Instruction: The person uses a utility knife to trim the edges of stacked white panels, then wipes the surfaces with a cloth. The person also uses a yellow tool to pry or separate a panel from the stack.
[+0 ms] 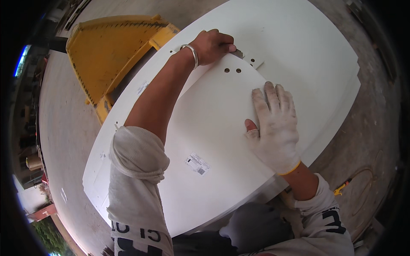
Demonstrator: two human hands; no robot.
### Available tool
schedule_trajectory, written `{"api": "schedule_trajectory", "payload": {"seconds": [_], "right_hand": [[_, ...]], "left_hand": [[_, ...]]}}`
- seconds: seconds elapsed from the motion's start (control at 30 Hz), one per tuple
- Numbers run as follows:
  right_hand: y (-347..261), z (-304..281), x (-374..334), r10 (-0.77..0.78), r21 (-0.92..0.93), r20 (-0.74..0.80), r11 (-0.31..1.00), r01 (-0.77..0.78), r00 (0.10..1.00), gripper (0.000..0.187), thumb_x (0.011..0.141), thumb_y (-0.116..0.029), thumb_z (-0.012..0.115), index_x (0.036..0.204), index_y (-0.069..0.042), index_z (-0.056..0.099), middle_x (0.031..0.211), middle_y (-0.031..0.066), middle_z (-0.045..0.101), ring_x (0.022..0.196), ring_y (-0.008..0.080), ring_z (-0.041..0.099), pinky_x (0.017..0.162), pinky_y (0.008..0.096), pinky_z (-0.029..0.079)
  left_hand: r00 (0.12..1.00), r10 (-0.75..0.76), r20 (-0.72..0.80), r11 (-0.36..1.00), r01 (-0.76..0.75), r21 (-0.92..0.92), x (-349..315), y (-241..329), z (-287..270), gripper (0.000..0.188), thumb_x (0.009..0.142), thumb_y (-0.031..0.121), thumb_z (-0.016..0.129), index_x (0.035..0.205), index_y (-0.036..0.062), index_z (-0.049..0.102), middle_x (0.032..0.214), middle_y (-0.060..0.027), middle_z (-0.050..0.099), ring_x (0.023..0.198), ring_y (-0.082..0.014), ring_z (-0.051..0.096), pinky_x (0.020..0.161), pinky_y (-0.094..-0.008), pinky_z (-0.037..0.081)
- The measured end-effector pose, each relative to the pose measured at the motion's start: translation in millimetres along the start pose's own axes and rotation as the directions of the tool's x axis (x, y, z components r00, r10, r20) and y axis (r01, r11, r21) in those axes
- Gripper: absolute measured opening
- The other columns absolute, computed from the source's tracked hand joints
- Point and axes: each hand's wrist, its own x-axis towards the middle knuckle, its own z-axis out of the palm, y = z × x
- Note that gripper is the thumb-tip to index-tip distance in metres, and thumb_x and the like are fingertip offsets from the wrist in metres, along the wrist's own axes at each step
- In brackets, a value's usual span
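Observation:
A white panel (200, 128) with a printed label and two dark holes near its far edge lies on top of other white panels (307, 55). My bare left hand (213, 46), with a silver bangle at the wrist, is closed at that far edge. From under its fingers sticks a small flat grey blade-like piece (238, 53), most of it hidden by the hand. My right hand (275, 126) wears a white glove with the thumb tip bare. It rests flat on the panel's right side, fingers stretched out.
A yellow metal frame (115, 55), like part of a pallet truck, stands at the far left against the stack. On the concrete floor (64, 123) at the right lies a yellow-and-black tool (341, 187) with a thin hose. My knees are at the near edge.

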Motion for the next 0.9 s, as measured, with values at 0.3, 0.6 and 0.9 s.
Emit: {"api": "schedule_trajectory", "payload": {"seconds": [0.3, 0.6, 0.9], "right_hand": [[-2, 0, 1, -0.023, -0.021, -0.019, 1.0, 0.023, 1.0, 0.07, 0.077, -0.019, 0.075, 0.14, 0.004, 0.052, 0.142, 0.0288, 0.05, 0.132, 0.049, 0.044, 0.114, 0.0588, 0.035], [1, 1, 0, -0.037, -0.047, -0.037, 0.998, 0.036, 0.999, 0.068, 0.077, -0.021, 0.075, 0.136, 0.003, 0.053, 0.139, 0.0273, 0.051, 0.13, 0.0464, 0.045, 0.112, 0.0579, 0.036], [-1, 2, -2, -0.062, -0.07, -0.059, 0.996, 0.058, 0.996, 0.067, 0.077, -0.023, 0.074, 0.135, 0.003, 0.053, 0.137, 0.0259, 0.051, 0.129, 0.0455, 0.046, 0.111, 0.0573, 0.037]], "left_hand": [[0.98, 0.172, -0.101, 0.985, -0.17, 0.029, -21, -23, 8, 0.02, 0.101, 0.02, 0.062, 0.094, 0.0034, 0.07, 0.092, -0.0109, 0.068, 0.097, -0.0302, 0.057, 0.09, -0.0409, 0.049], [0.972, 0.223, -0.066, 0.975, -0.224, 0.004, -77, -30, -3, 0.013, 0.096, 0.016, 0.068, 0.091, 0.0046, 0.069, 0.084, -0.0052, 0.068, 0.09, -0.0275, 0.056, 0.087, -0.0415, 0.049], [0.99, 0.107, -0.087, 0.993, -0.111, -0.043, -64, -15, -3, 0.015, 0.1, 0.014, 0.064, 0.095, 0.001, 0.069, 0.084, -0.009, 0.063, 0.092, -0.0262, 0.054, 0.085, -0.0397, 0.048]]}}
